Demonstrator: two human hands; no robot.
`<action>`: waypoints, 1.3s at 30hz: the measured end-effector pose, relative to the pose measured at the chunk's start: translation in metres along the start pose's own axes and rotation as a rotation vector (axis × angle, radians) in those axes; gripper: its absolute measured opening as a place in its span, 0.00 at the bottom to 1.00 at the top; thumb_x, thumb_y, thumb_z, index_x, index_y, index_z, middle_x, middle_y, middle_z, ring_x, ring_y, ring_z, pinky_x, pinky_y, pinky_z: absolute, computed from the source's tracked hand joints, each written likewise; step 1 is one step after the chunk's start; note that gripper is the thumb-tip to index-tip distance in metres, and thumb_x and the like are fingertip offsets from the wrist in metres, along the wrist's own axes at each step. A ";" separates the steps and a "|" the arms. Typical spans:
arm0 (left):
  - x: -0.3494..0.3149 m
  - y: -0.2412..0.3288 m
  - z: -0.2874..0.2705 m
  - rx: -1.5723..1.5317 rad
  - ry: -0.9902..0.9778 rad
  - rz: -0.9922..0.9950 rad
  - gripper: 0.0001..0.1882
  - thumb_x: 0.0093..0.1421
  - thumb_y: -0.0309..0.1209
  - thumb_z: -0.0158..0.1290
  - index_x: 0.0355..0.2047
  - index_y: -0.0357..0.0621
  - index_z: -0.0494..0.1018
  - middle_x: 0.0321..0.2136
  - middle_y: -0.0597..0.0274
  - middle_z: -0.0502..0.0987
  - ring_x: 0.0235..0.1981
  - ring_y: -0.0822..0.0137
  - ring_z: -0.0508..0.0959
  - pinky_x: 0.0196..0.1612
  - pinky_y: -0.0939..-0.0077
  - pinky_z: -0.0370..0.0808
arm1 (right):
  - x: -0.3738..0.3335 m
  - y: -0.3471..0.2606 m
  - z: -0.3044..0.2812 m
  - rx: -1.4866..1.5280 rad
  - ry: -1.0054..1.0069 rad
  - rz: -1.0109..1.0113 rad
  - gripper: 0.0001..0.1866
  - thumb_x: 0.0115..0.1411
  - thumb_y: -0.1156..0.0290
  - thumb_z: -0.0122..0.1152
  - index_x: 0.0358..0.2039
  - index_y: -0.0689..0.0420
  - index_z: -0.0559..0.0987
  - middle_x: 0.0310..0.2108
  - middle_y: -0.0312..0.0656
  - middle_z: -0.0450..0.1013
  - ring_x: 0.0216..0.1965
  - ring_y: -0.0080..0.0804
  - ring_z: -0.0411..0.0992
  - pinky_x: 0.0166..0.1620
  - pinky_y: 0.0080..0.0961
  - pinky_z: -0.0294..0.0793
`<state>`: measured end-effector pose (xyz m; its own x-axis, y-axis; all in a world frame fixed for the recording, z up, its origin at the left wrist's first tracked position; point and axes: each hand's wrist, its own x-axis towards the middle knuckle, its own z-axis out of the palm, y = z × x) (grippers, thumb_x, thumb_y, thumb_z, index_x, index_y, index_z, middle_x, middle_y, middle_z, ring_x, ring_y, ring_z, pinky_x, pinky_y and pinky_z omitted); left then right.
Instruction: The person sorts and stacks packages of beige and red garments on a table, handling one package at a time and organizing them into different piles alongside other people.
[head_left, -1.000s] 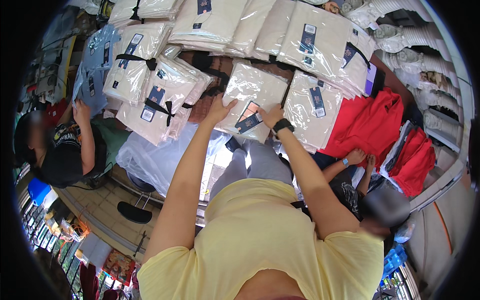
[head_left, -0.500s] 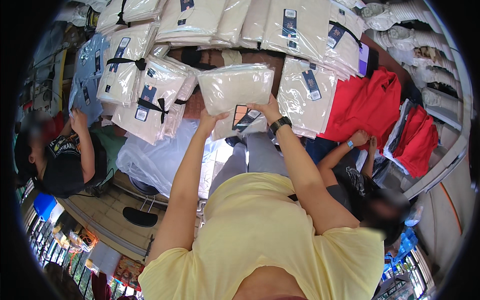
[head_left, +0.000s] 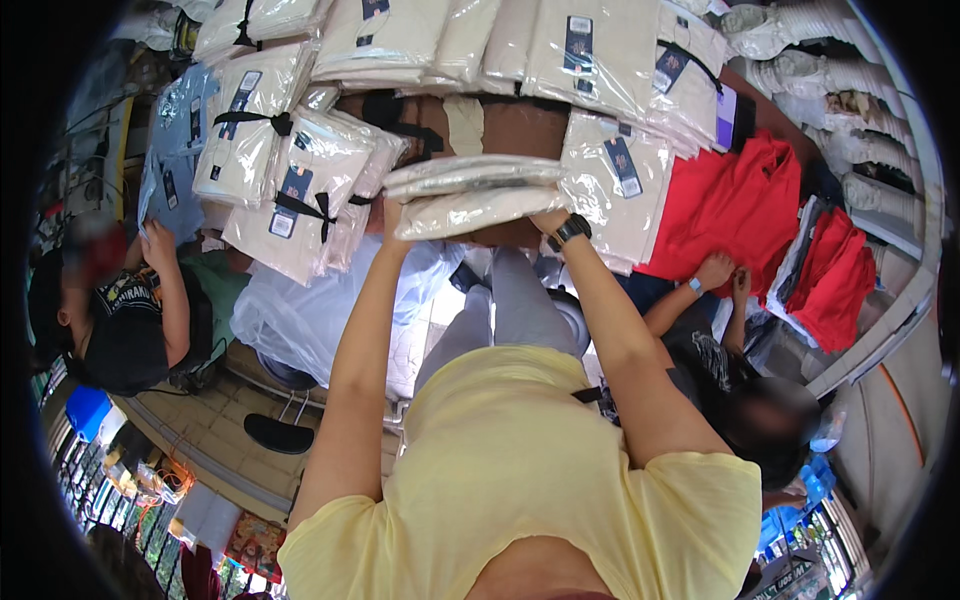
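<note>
A small stack of folded cream garments in clear plastic bags (head_left: 478, 212) is held up in front of me, seen nearly edge-on. My left hand (head_left: 394, 222) grips its left end and my right hand (head_left: 550, 222), below a black wristwatch, grips the right end. Both hands are closed on it, with most fingers hidden by the bags. Beyond it shows a brown surface (head_left: 525, 130). Left of the stack lie bagged cream bundles tied with black ribbon (head_left: 305, 195); to its right is a pile of bagged cream garments (head_left: 612, 190) with a dark tag.
More bagged cream garments (head_left: 410, 40) line the far side. Red garments (head_left: 725, 210) lie at the right, handled by a co-worker (head_left: 705, 350). Another co-worker (head_left: 135, 310) at the left touches blue bagged garments (head_left: 175, 170). Loose clear plastic sheeting (head_left: 310, 310) hangs near my legs.
The held stack has tilted from showing its broad face and tag to nearly edge-on. My hands have moved slightly apart, still gripping its ends.
</note>
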<state>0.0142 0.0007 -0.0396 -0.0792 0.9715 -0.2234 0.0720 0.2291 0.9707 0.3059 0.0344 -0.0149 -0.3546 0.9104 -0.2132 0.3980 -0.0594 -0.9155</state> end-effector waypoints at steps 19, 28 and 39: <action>0.045 0.062 0.047 0.629 0.209 0.055 0.31 0.50 0.31 0.62 0.52 0.34 0.62 0.46 0.43 0.67 0.47 0.47 0.69 0.51 0.61 0.68 | 0.032 0.001 0.006 -0.322 0.190 0.620 0.50 0.48 0.56 0.70 0.56 0.78 0.52 0.50 0.69 0.64 0.53 0.57 0.66 0.57 0.39 0.65; 0.150 0.115 -0.027 -0.220 0.585 -0.056 0.29 0.59 0.32 0.57 0.54 0.32 0.57 0.43 0.52 0.70 0.35 0.65 0.76 0.39 0.75 0.75 | 0.209 -0.156 -0.006 -0.103 0.379 0.021 0.30 0.56 0.53 0.60 0.46 0.69 0.74 0.38 0.57 0.76 0.42 0.48 0.76 0.46 0.34 0.73; 0.182 0.111 -0.036 -0.551 0.416 -0.294 0.21 0.58 0.33 0.58 0.47 0.34 0.65 0.35 0.58 0.73 0.33 0.68 0.76 0.35 0.79 0.76 | 0.268 -0.185 0.012 -0.006 0.194 0.497 0.34 0.44 0.58 0.73 0.40 0.76 0.74 0.36 0.59 0.76 0.31 0.47 0.78 0.36 0.33 0.78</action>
<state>-0.0281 0.2012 0.0306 -0.3956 0.7468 -0.5345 -0.5094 0.3058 0.8044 0.1273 0.2841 0.0934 0.0408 0.8320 -0.5532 0.4835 -0.5010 -0.7178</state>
